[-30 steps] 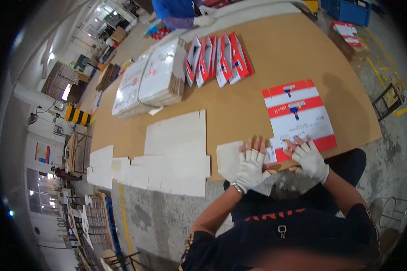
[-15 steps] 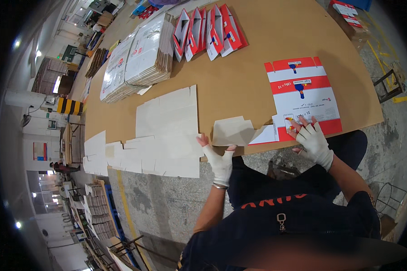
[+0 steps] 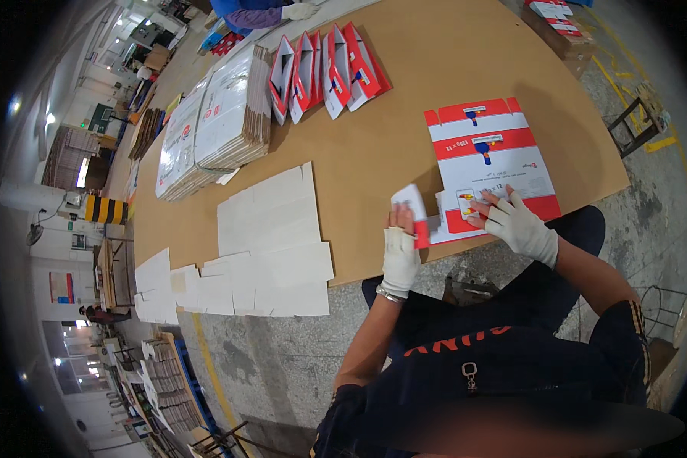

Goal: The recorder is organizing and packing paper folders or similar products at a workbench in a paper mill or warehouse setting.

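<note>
Big brown surface (image 3: 404,99) runs from near edge to far, w/ grey floor below it. Far left on it: tall stack of flat white cartons (image 3: 221,114), bundled, edges showing brown. Nearer, at left: loose white card sheets (image 3: 271,229) spread flat, some overhanging the near edge. Far centre: row of red-and-white folded boxes (image 3: 328,69) standing on edge, leaning together. Far right corner: another small pile of red-white blanks (image 3: 553,11).

Near right, right at the surface edge: red-and-white carton blank (image 3: 490,164) lying flat, printed side up, w/ a small blue-and-yellow picture on it. Its near-left flap (image 3: 412,210) is lifted up off the surface.

Left hand (image 3: 399,252), white fingerless glove, metal bracelet at wrist: grip closed on that raised flap, fingers pinching its lower edge. Right hand (image 3: 515,223), same glove: flat & open, fingers spread, pressing down on the blank's near edge, not holding anything. Hands near each other, not touching.

Another person's gloved hand (image 3: 298,11) and blue sleeve show at far edge, well apart from the blank.
</note>
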Demonstrator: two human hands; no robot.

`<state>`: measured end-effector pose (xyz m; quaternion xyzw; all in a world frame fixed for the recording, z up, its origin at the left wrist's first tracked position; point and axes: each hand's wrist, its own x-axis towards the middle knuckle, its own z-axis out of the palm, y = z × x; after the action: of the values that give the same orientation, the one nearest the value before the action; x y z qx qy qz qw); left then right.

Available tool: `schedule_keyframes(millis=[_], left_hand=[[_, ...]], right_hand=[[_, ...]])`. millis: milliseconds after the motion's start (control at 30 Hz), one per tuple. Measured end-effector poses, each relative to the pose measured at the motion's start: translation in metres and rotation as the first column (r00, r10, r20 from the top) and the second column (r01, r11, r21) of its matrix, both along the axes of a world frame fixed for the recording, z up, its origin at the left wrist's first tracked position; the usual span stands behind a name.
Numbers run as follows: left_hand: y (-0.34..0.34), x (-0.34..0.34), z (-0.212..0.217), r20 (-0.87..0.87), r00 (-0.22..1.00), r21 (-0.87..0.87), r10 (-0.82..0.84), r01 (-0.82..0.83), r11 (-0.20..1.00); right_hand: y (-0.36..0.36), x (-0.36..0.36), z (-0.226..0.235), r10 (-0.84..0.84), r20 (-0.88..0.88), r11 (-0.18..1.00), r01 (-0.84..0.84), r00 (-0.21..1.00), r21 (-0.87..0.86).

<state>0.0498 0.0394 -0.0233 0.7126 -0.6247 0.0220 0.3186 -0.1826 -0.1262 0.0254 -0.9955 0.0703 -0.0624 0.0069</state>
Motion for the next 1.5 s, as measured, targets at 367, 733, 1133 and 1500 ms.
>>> schedule_keyframes(millis=[367,733,1133,1500], left_hand=[[-0.011,-0.017,0.012,0.281,0.957,0.362,-0.076,-0.032,0.932],[-0.015,-0.026,0.019,0.321,0.946,0.488,-0.040,-0.129,0.863],[-0.018,-0.028,0.029,0.152,0.988,0.470,-0.037,-0.039,0.882],[-0.102,0.004,0.024,0.024,0.946,0.321,0.323,-0.313,0.894]], right_hand=[[0.005,-0.002,-0.024,-0.013,0.058,0.999,0.015,0.998,-0.039],[0.004,-0.004,-0.036,0.054,0.081,0.993,-0.045,0.995,-0.110],[-0.001,-0.004,-0.030,0.092,0.093,0.995,-0.088,0.991,-0.045],[0.007,0.005,-0.003,0.066,0.087,0.997,-0.070,0.994,0.042]])
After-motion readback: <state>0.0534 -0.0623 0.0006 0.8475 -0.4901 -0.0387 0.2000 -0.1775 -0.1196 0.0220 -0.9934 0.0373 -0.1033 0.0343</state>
